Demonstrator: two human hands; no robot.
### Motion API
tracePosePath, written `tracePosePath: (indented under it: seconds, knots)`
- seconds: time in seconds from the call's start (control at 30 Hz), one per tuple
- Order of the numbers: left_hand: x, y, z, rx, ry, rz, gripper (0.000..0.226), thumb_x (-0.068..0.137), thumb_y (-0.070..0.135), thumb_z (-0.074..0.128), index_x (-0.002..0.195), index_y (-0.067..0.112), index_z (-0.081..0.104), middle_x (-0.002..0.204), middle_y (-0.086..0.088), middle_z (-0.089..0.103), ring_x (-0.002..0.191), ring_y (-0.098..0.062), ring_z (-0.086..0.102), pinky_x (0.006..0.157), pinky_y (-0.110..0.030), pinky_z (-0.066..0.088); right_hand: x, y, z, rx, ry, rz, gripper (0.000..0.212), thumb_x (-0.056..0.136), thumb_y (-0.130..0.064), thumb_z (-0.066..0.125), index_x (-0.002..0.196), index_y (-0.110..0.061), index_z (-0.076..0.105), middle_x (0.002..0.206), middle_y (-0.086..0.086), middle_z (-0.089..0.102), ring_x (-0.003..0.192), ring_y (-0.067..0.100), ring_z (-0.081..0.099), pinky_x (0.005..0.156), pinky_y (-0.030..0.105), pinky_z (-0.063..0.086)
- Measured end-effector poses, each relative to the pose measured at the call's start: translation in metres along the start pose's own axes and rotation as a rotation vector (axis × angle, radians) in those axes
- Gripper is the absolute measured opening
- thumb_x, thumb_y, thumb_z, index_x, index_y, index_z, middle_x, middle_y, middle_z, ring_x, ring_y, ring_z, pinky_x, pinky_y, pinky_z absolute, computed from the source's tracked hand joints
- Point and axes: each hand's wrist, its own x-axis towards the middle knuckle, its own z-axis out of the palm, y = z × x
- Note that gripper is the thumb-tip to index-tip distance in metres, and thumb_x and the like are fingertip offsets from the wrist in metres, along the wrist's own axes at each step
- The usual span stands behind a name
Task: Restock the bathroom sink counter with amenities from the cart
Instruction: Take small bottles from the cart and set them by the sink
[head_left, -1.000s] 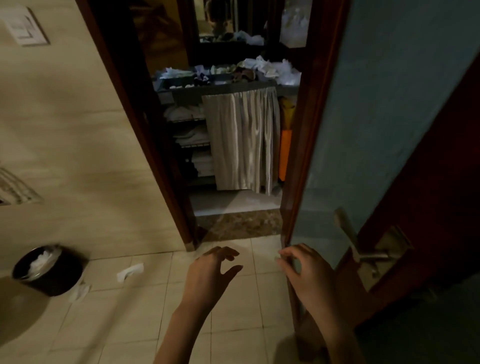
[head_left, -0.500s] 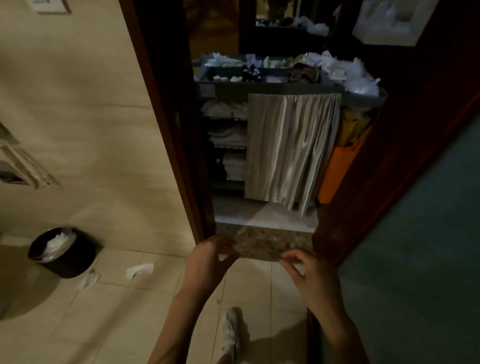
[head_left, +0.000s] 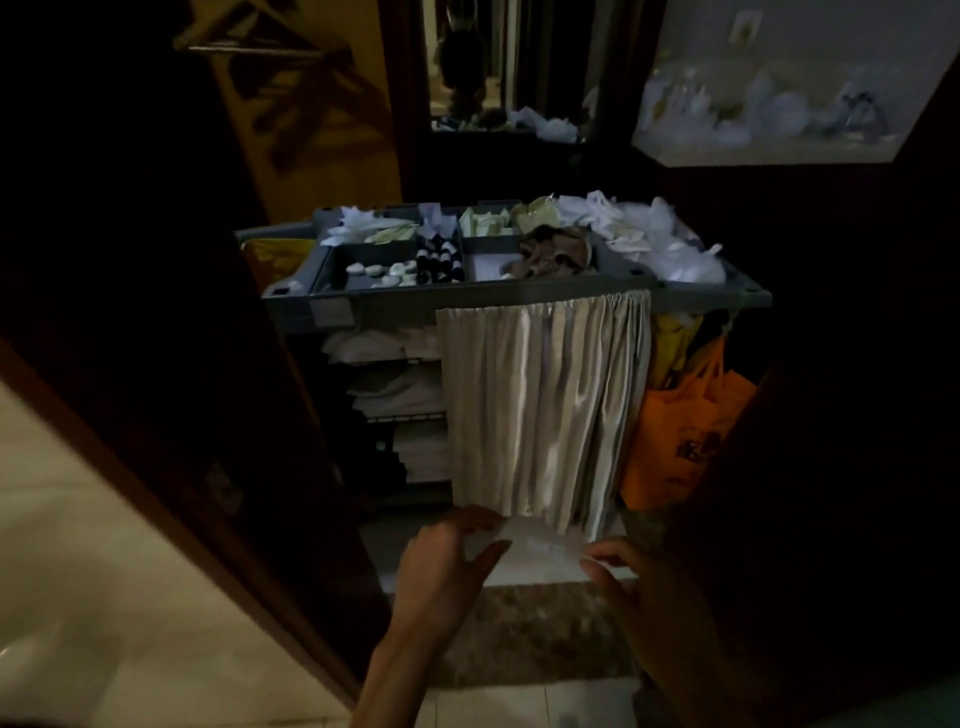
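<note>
Grey cart (head_left: 519, 294) ahead, left hand (head_left: 445, 569) and right hand (head_left: 641, 590) low before it (both loose-fingered, empty)

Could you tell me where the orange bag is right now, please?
In the head view, the orange bag hangs at the right end of the cart, just right of the pale curtain.

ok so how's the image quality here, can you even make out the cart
Head view: dim and underexposed overall; the door frame and far right fall to near black; the cart is lit enough on top to show compartments, though small items look soft; the curtain catches a sheen; the left hand and right hand are slightly blurred.
</note>
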Motion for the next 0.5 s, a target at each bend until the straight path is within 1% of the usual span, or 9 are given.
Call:
tracePosePath:
  seconds: [0.03,0.07,0.13,0.17,0.2,0.27,0.33,0.4,0.5]
  knots:
    - [0.022,-0.002,0.004,-0.012,-0.006,-0.004,0.027,0.081,0.046,0.068,0.104,0.032,0.073,0.109,0.017,0.069,0.101,-0.004,0.064,0.088,-0.024,0.049,0.020,0.009,0.003,0.003,-0.001,-0.003,0.013,0.084,-0.054,0.053,0.086,-0.043,0.061,0.089,-0.022,0.063,0.087,0.000,0.061,0.074,0.011,0.046]
    - [0.044,-0.006,0.008,-0.020,0.003,-0.011,0.032,0.079,0.052,0.064,0.102,0.032,0.073,0.107,0.017,0.070,0.100,-0.004,0.065,0.087,-0.026,0.050,0.042,0.015,0.006,-0.001,-0.006,0.004,0.016,0.083,-0.055,0.051,0.084,-0.042,0.061,0.088,-0.021,0.063,0.086,0.000,0.060,0.075,0.019,0.049]
    - [0.086,-0.016,0.016,-0.008,0.060,-0.025,0.050,0.071,0.066,0.047,0.100,0.034,0.072,0.101,0.017,0.071,0.095,-0.004,0.066,0.083,-0.028,0.052,0.088,0.022,0.011,-0.003,-0.025,0.010,0.007,0.082,-0.043,0.058,0.082,-0.038,0.064,0.087,-0.019,0.063,0.085,0.000,0.060,0.075,0.030,0.052]
    - [0.108,-0.021,0.022,0.007,0.078,-0.037,0.053,0.070,0.067,0.043,0.100,0.034,0.072,0.099,0.017,0.071,0.094,-0.003,0.066,0.081,-0.029,0.052,0.114,0.025,0.014,0.003,-0.025,-0.006,0.003,0.084,-0.035,0.063,0.082,-0.037,0.065,0.087,-0.018,0.063,0.085,0.001,0.060,0.074,0.033,0.052]
    - [0.130,-0.025,0.027,0.014,0.075,-0.055,0.050,0.071,0.066,0.045,0.100,0.035,0.071,0.097,0.017,0.070,0.093,-0.002,0.065,0.080,-0.030,0.052,0.139,0.027,0.016,0.000,-0.028,-0.013,0.009,0.085,-0.028,0.067,0.083,-0.036,0.065,0.087,-0.018,0.063,0.084,0.002,0.060,0.073,0.035,0.052]
    - [0.175,-0.021,0.032,0.002,0.044,-0.097,0.034,0.077,0.056,0.059,0.103,0.036,0.069,0.097,0.019,0.070,0.092,0.000,0.065,0.079,-0.031,0.054,0.192,0.027,0.012,0.005,-0.051,-0.035,0.013,0.086,-0.023,0.069,0.086,-0.036,0.064,0.088,-0.018,0.062,0.085,0.003,0.059,0.075,0.035,0.053]
    - [0.217,-0.011,0.031,0.023,0.037,-0.087,0.027,0.081,0.043,0.070,0.106,0.035,0.068,0.098,0.020,0.069,0.092,0.002,0.064,0.080,-0.025,0.054,0.242,0.024,0.004,-0.003,-0.069,-0.063,0.014,0.086,-0.025,0.069,0.089,-0.038,0.064,0.090,-0.020,0.062,0.087,0.001,0.059,0.076,0.031,0.053]
    - [0.258,-0.002,0.031,0.040,0.082,-0.085,0.026,0.082,0.039,0.072,0.107,0.036,0.068,0.097,0.021,0.067,0.091,0.004,0.060,0.078,-0.017,0.048,0.291,0.023,-0.002,0.011,-0.082,-0.108,0.016,0.085,-0.024,0.069,0.089,-0.039,0.064,0.088,-0.022,0.062,0.087,-0.002,0.059,0.074,0.026,0.052]
    - [0.305,0.001,0.033,0.029,0.127,-0.098,0.025,0.083,0.037,0.071,0.108,0.036,0.067,0.099,0.021,0.065,0.092,0.004,0.058,0.079,-0.016,0.045,0.356,0.020,-0.001,0.023,-0.109,-0.169,0.012,0.085,-0.024,0.070,0.091,-0.034,0.068,0.087,-0.020,0.064,0.086,-0.001,0.061,0.075,0.025,0.052]
